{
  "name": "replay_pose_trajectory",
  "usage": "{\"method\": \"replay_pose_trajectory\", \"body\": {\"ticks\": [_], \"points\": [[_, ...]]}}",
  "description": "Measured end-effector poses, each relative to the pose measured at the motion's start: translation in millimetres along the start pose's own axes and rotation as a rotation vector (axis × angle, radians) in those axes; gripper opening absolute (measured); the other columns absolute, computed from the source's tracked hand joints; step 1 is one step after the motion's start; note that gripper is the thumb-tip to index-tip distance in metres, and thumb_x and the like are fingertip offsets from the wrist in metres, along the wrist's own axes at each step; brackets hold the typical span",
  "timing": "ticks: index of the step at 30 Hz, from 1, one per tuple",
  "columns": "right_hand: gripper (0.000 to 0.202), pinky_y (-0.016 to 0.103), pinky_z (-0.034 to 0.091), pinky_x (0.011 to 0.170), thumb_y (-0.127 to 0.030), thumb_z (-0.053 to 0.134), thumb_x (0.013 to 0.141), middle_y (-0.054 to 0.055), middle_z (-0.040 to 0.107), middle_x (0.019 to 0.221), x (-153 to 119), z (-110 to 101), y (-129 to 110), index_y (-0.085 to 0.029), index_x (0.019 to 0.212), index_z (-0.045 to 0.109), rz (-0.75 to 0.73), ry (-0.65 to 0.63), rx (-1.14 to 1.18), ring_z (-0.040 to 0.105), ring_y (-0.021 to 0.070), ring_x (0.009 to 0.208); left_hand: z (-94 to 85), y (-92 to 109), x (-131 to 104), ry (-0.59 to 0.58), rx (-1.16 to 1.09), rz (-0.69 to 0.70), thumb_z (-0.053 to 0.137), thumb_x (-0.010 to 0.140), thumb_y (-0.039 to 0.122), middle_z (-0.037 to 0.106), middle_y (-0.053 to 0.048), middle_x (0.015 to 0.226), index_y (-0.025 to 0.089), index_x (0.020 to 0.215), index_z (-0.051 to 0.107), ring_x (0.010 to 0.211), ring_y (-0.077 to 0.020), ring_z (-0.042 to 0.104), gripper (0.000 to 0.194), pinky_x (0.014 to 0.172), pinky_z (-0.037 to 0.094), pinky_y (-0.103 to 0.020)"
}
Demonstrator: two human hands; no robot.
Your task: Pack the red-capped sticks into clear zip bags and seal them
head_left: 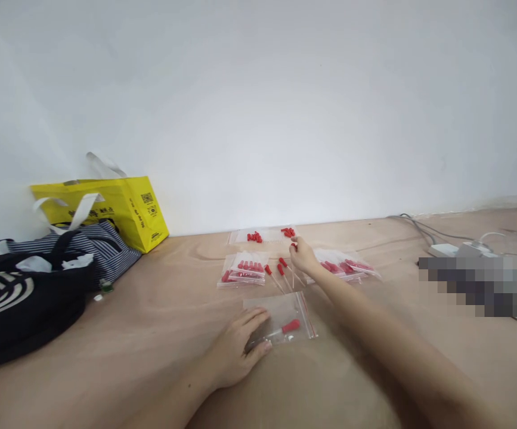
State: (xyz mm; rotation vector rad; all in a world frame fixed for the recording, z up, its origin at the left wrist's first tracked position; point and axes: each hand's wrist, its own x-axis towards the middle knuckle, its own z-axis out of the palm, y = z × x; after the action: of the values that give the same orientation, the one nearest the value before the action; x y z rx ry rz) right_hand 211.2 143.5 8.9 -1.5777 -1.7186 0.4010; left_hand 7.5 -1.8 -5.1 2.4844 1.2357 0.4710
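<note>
My left hand (pixel 239 348) rests with fingers apart on the left end of a clear zip bag (pixel 280 304). Inside that bag lies a dropper with a red rubber bulb (pixel 291 326). Farther forward, my right hand (pixel 303 256) is closed in a pinch on a red-bulbed dropper (pixel 293 279), whose thin tube points down. Beside it, loose droppers (pixel 280 269) lie on the table. To the left is a stack of filled zip bags (pixel 244 269); another pile of filled bags (pixel 347 268) is at the right, partly behind my right wrist.
Toward the wall, red bulbs (pixel 254 237) and a second red cluster (pixel 287 232) sit on a clear bag (pixel 269 236). A yellow bag (pixel 146 208), a striped bag (pixel 115 250) and a black bag (pixel 25 310) stand left. Cables and a plugged-in adapter (pixel 475 250) lie right.
</note>
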Motion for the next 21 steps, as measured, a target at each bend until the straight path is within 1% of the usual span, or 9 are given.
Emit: {"method": "replay_pose_trajectory", "body": {"ticks": [3,4,5,8,10,13,16,18,21], "points": [[0.034,0.027,0.042,0.075,-0.023,0.028,0.081,0.009,0.057,0.101,-19,-18,17,-0.014,0.109,0.044,-0.054,0.082,0.104,0.054,0.0145,0.09,-1.2,2,0,-0.017,0.013,-0.007,0.046,0.082,0.032,0.042,-0.006,0.128,0.02,0.122,0.04,0.116,-0.0213,0.037,0.042,0.097,0.031,-0.038],[0.033,0.028,0.043,0.072,-0.026,0.028,0.081,0.008,0.057,0.098,-28,-22,26,-0.014,0.107,0.045,-0.055,0.116,0.145,0.054,0.0153,0.087,-1.6,2,0,-0.023,0.017,-0.01,0.046,0.082,0.032,0.041,-0.007,0.128,0.019,0.122,0.041,0.117,-0.0214,0.037,0.043,0.097,0.031,-0.038],[0.033,0.029,0.044,0.068,-0.029,0.031,0.08,0.008,0.058,0.093,-37,-24,35,-0.015,0.104,0.047,-0.052,0.174,0.254,0.055,0.0161,0.081,-1.9,3,1,-0.026,0.02,-0.013,0.046,0.082,0.032,0.041,-0.007,0.128,0.018,0.122,0.04,0.117,-0.0215,0.036,0.043,0.097,0.031,-0.038],[0.034,0.029,0.043,0.058,-0.037,0.039,0.076,0.005,0.058,0.08,-60,-25,61,-0.017,0.101,0.049,-0.004,0.302,0.451,0.054,0.0154,0.067,-1.8,3,1,-0.027,0.03,-0.011,0.045,0.082,0.032,0.041,-0.006,0.129,0.02,0.123,0.039,0.118,-0.0213,0.036,0.043,0.097,0.03,-0.038],[0.035,0.027,0.042,0.053,-0.04,0.042,0.074,0.003,0.056,0.075,-69,-22,69,-0.018,0.1,0.048,0.032,0.323,0.519,0.052,0.0139,0.061,-1.3,3,1,-0.025,0.032,-0.008,0.046,0.082,0.032,0.041,-0.006,0.128,0.021,0.123,0.039,0.117,-0.0213,0.036,0.043,0.097,0.03,-0.038],[0.036,0.024,0.04,0.046,-0.042,0.044,0.073,0.0,0.053,0.069,-76,-18,66,-0.018,0.1,0.047,0.08,0.302,0.61,0.049,0.0114,0.052,-1.1,3,1,-0.022,0.025,-0.011,0.046,0.082,0.031,0.041,-0.005,0.128,0.021,0.123,0.04,0.117,-0.0219,0.036,0.043,0.097,0.03,-0.038],[0.035,0.023,0.037,0.039,-0.042,0.046,0.072,-0.004,0.049,0.061,-80,-17,53,-0.02,0.099,0.044,0.138,0.244,0.722,0.045,0.0101,0.044,-2.2,5,0,-0.016,0.012,-0.035,0.046,0.081,0.032,0.042,-0.005,0.128,0.022,0.123,0.038,0.116,-0.0223,0.037,0.043,0.096,0.031,-0.039],[0.032,0.023,0.038,0.039,-0.041,0.048,0.072,-0.006,0.046,0.057,-85,-17,43,-0.021,0.096,0.043,0.178,0.21,0.813,0.045,0.0101,0.043,-2.9,6,0,-0.008,-0.004,-0.058,0.046,0.081,0.031,0.041,-0.006,0.128,0.021,0.125,0.036,0.115,-0.0226,0.038,0.046,0.096,0.031,-0.039],[0.028,0.025,0.044,0.044,-0.037,0.052,0.069,-0.006,0.047,0.059,-93,-16,31,-0.021,0.089,0.041,0.256,0.158,0.959,0.05,0.0101,0.046,-2.9,7,-2,0.015,-0.05,-0.082,0.047,0.08,0.029,0.042,-0.006,0.127,0.021,0.129,0.027,0.114,-0.0226,0.039,0.053,0.095,0.032,-0.039]]}}
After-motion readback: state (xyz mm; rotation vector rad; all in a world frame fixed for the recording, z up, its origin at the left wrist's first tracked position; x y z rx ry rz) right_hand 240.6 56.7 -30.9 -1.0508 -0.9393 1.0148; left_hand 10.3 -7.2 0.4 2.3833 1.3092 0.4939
